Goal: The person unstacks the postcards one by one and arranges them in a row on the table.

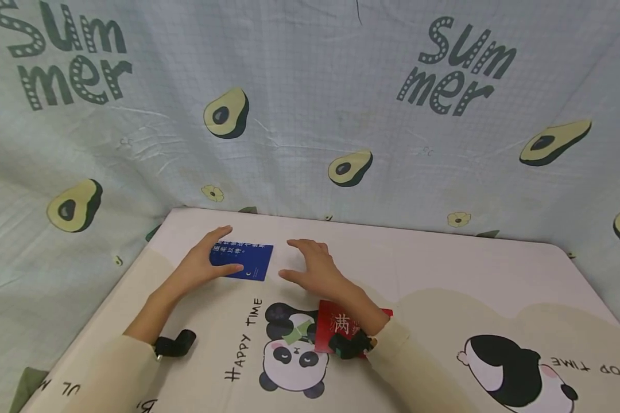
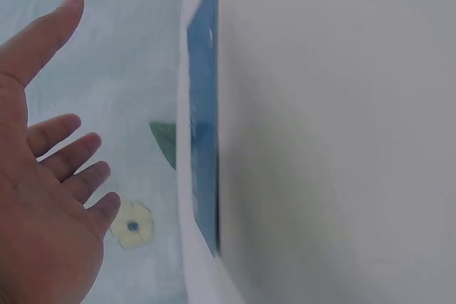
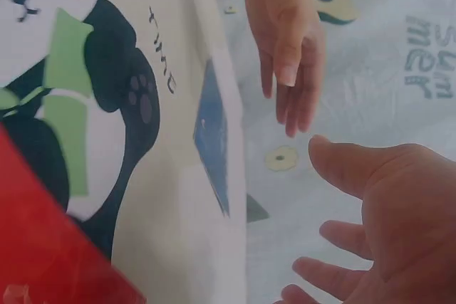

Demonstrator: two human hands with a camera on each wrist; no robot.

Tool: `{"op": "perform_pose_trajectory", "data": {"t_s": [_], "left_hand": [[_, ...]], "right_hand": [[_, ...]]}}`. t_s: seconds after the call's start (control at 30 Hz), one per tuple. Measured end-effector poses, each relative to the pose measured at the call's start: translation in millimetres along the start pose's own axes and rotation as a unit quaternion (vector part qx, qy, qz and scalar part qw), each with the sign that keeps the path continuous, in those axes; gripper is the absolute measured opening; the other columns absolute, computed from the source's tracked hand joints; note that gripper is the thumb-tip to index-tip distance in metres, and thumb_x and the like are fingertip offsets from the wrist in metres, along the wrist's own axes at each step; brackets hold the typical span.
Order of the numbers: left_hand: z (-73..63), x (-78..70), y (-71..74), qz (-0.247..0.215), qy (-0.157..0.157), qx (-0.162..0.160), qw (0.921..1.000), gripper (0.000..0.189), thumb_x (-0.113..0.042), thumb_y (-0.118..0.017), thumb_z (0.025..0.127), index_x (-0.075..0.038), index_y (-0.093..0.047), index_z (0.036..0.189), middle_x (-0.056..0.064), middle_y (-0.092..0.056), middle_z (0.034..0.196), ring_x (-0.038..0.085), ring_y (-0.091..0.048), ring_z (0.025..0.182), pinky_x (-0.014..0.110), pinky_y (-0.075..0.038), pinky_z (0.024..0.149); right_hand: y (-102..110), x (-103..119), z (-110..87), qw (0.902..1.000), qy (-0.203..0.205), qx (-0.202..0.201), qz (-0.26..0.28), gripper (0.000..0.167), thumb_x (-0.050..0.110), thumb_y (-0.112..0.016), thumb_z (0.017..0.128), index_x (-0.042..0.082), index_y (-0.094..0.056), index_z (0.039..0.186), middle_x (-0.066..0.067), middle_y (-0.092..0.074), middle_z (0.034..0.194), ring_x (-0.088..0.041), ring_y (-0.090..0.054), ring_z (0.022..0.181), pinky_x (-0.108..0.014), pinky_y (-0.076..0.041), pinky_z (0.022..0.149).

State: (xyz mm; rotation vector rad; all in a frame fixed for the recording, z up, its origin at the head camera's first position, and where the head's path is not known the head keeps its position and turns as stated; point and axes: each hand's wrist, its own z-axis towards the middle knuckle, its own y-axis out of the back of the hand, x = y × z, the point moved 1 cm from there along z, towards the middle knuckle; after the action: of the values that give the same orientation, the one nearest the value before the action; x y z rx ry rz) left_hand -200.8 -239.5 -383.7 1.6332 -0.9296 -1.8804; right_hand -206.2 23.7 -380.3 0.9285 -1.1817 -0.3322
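Note:
A blue card or booklet (image 1: 250,264) with white writing lies flat near the far left of the table; its kind is unclear. Above its left part hovers my left hand (image 1: 202,259), thumb and fingers spread apart, hiding that part in the head view. My right hand (image 1: 317,269) is held just right of the blue piece, its thumb and fingers spread and holding nothing. In the left wrist view the blue piece (image 2: 204,126) stands apart from the left hand (image 2: 53,169). Beneath my right wrist lies a red card or packet (image 1: 330,327) with white characters, partly covered by the forearm.
The table cover (image 1: 434,264) bears printed pandas and lettering. Behind it hangs a pale curtain (image 1: 289,126) with avocado prints, close to the table's far edge. A black wrist camera (image 1: 175,344) sits on the left wrist, another (image 1: 348,345) on the right.

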Motion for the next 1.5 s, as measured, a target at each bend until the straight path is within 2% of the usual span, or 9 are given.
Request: {"op": "perform_pose_trajectory", "data": {"t_s": [0.17,0.47,0.77,1.0,1.2,1.5], "left_hand": [[-6.4,-22.0,-11.2,-0.023,-0.038,-0.004,0.9990,0.091,-0.036,-0.078,0.079,-0.012,-0.027,0.150,0.018,-0.022,0.155,0.043,-0.020,0.139,0.066,-0.021,0.105],[-22.7,-58.8,-40.4,-0.074,-0.082,0.020,0.9937,0.087,-0.035,-0.078,0.078,-0.018,-0.032,0.149,0.011,-0.029,0.154,0.037,-0.025,0.139,0.064,-0.025,0.104],[-40.7,-84.6,-73.7,-0.115,-0.106,0.090,0.9835,0.085,-0.035,-0.080,0.076,-0.021,-0.036,0.148,0.006,-0.034,0.151,0.035,-0.029,0.138,0.064,-0.029,0.103],[-49.2,-95.9,-92.5,-0.127,-0.109,0.135,0.9766,0.089,-0.034,-0.082,0.072,-0.021,-0.036,0.147,0.005,-0.034,0.151,0.032,-0.031,0.138,0.061,-0.031,0.103],[-52.0,-100.7,-104.9,-0.126,-0.116,0.163,0.9716,0.089,-0.029,-0.083,0.072,-0.016,-0.036,0.147,0.006,-0.029,0.154,0.028,-0.022,0.142,0.060,-0.031,0.104],[-49.7,-98.0,-116.1,-0.130,-0.115,0.171,0.9698,0.091,-0.023,-0.084,0.070,-0.010,-0.037,0.146,0.007,-0.030,0.153,0.026,-0.019,0.143,0.057,-0.029,0.106]], "right_hand": [[14,-6,-25.5,1.0000,0.007,-0.007,0.001,0.067,0.036,-0.071,0.085,0.016,-0.043,0.143,-0.006,-0.040,0.147,-0.027,-0.031,0.133,-0.050,-0.038,0.103],[33,-15,-67.5,0.9996,0.026,-0.012,-0.006,0.069,0.036,-0.071,0.084,0.022,-0.041,0.144,0.001,-0.039,0.146,-0.020,-0.031,0.133,-0.047,-0.043,0.099],[43,-35,-110.9,0.9998,0.017,-0.007,0.009,0.072,0.035,-0.076,0.081,0.023,-0.042,0.143,0.004,-0.040,0.142,-0.018,-0.032,0.131,-0.045,-0.049,0.092],[49,-48,-134.5,0.9998,0.015,-0.014,0.005,0.072,0.035,-0.077,0.079,0.023,-0.044,0.141,0.004,-0.043,0.139,-0.020,-0.035,0.129,-0.044,-0.053,0.086],[52,-60,-149.2,0.9999,-0.008,-0.008,0.004,0.074,0.038,-0.079,0.077,0.021,-0.045,0.141,0.002,-0.044,0.138,-0.023,-0.034,0.128,-0.044,-0.054,0.084],[51,-83,-168.5,0.9996,-0.029,-0.004,0.005,0.077,0.045,-0.079,0.075,0.019,-0.046,0.139,0.000,-0.042,0.141,-0.024,-0.031,0.129,-0.039,-0.052,0.087]]}}
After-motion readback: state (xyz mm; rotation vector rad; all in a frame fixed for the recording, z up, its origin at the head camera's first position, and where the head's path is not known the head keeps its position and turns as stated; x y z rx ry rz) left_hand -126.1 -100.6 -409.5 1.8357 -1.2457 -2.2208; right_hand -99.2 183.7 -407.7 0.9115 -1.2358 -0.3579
